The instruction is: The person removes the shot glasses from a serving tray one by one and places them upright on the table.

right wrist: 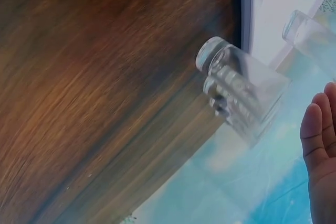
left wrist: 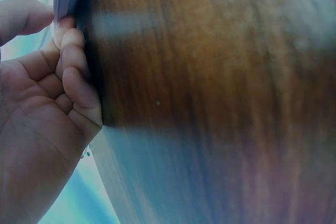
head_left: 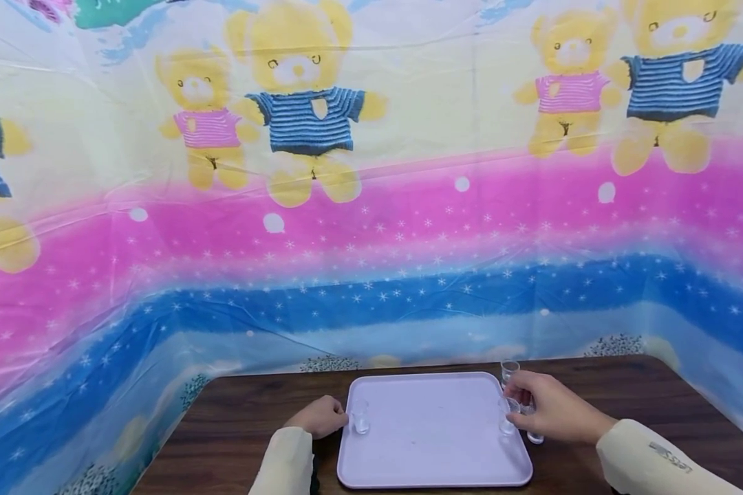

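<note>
A lilac tray [head_left: 433,433] lies on the dark wooden table. My left hand [head_left: 322,416] pinches its left rim, thumb over the edge and fingers curled against the side, as the left wrist view shows. Just inside that rim stands a small clear glass [head_left: 361,421]. My right hand [head_left: 551,407] holds another small clear glass [head_left: 506,421] over the tray's right edge; in the right wrist view this glass [right wrist: 312,38] appears beyond the fingers [right wrist: 312,129], partly cut off by the frame.
More clear glasses [right wrist: 244,85] stand in a row on the table [head_left: 254,426] right of the tray; one glass [head_left: 510,370] shows behind my right hand and another [head_left: 535,437] below it. A printed bear curtain [head_left: 408,206] hangs close behind the table's far edge.
</note>
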Motion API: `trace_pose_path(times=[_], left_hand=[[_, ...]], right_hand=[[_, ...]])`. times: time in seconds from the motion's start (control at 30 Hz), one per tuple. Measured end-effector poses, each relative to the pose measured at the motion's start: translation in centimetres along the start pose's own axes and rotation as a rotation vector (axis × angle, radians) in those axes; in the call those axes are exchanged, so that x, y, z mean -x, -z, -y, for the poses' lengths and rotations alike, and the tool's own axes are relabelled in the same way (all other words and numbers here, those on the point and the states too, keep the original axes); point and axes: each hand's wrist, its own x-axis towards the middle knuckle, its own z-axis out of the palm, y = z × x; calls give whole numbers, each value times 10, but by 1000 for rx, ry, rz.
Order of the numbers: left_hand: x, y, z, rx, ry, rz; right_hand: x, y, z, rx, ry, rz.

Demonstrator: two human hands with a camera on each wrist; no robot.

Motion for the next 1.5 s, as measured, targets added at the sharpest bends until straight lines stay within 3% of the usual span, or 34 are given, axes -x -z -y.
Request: trace_pose_path(times=[0.53, 0.87, 1.3, 1.5], left_hand=[[-5, -2, 2, -11, 33, -5], [-5, -3, 3, -8, 28, -10], [-5, -2, -1, -14, 40, -18], [-4, -3, 0, -17, 36, -19]], right_hand=[[38, 16, -18, -17, 2, 38], [46, 13, -25, -34, -85, 107], [50, 8, -31, -71, -102, 88], [50, 9, -31, -35, -62, 54]])
